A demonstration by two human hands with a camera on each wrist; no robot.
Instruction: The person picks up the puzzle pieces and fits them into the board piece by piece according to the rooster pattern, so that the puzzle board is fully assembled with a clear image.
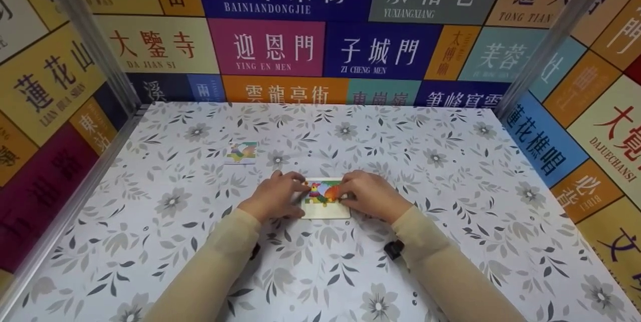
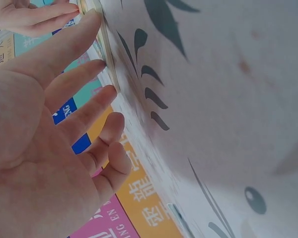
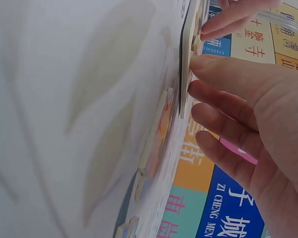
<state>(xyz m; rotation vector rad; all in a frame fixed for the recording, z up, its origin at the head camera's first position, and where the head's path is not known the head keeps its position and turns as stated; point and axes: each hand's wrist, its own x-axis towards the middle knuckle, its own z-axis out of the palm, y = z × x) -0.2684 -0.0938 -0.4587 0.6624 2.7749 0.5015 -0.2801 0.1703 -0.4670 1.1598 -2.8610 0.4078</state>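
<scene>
A small pale puzzle board (image 1: 328, 213) lies in front of the person, its upper part filled with a colourful picture of jigsaw pieces (image 1: 320, 193). At its left edge is my left hand (image 1: 278, 196), with thumb and fingers spread and fingertips (image 2: 111, 91) touching the board's rim. My right hand (image 1: 375, 196) rests at the right end, its thumb and bent fingers touching the board beside the orange part of the picture. In the right wrist view, loose jigsaw pieces (image 3: 156, 139) lie on the table near the right hand; in the head view that hand hides them.
Farther left on the floral tabletop (image 1: 175, 242) lies a small square picture (image 1: 242, 153) in similar colours. Panels with large printed characters (image 1: 280, 49) stand around the back and sides, with clear corner posts (image 1: 546, 36).
</scene>
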